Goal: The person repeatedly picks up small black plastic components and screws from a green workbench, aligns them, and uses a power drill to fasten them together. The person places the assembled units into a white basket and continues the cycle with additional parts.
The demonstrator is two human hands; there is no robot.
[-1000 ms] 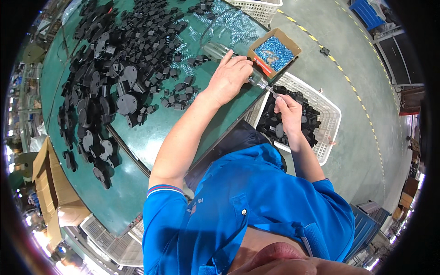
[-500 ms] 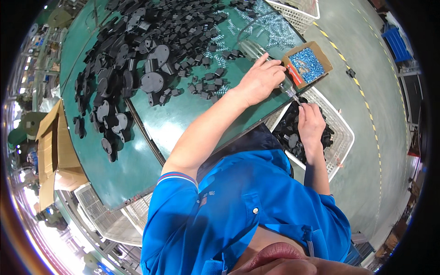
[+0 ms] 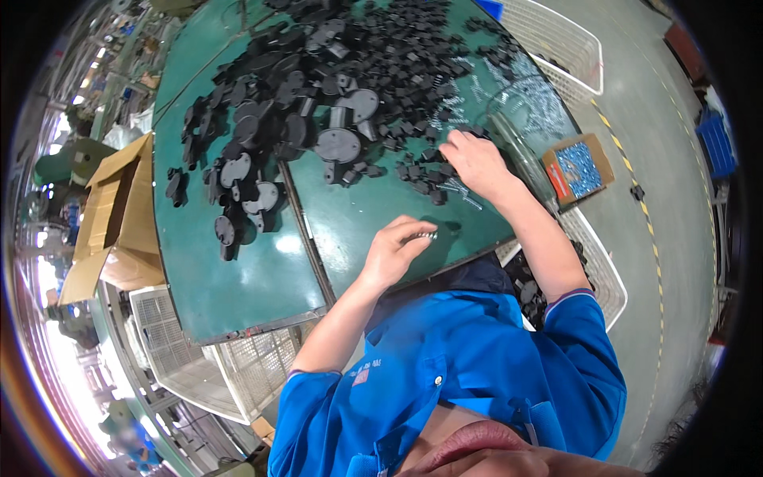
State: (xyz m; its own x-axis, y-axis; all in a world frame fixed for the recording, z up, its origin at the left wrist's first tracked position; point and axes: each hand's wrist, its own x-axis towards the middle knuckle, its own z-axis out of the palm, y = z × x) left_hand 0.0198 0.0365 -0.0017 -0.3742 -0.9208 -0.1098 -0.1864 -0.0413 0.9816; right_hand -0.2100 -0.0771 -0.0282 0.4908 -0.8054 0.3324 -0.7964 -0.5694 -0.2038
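My left hand (image 3: 389,253) is closed above the near part of the green table (image 3: 342,219), with a small silver coil spring (image 3: 429,234) poking out between thumb and fingers. Over a cluster of small black blocks (image 3: 421,179), my right hand (image 3: 481,167) has its fingers drawn together; what lies at the fingertips cannot be made out. A few loose springs (image 3: 465,193) lie beside that hand. To its right rests a screwdriver with a thick, clear greenish body (image 3: 520,155), held by neither hand.
Larger black round-ended parts (image 3: 338,145) are heaped at the far left, with more springs (image 3: 532,103) far right. An open carton of blue screws (image 3: 579,168) stands at the right edge. White baskets (image 3: 610,290) flank the table, and a cardboard box (image 3: 131,215) sits left.
Both hands have left the screwdriver, which now lies on the table. My left hand came back nearer with a spring; my right hand moved from above the basket onto the small blocks.
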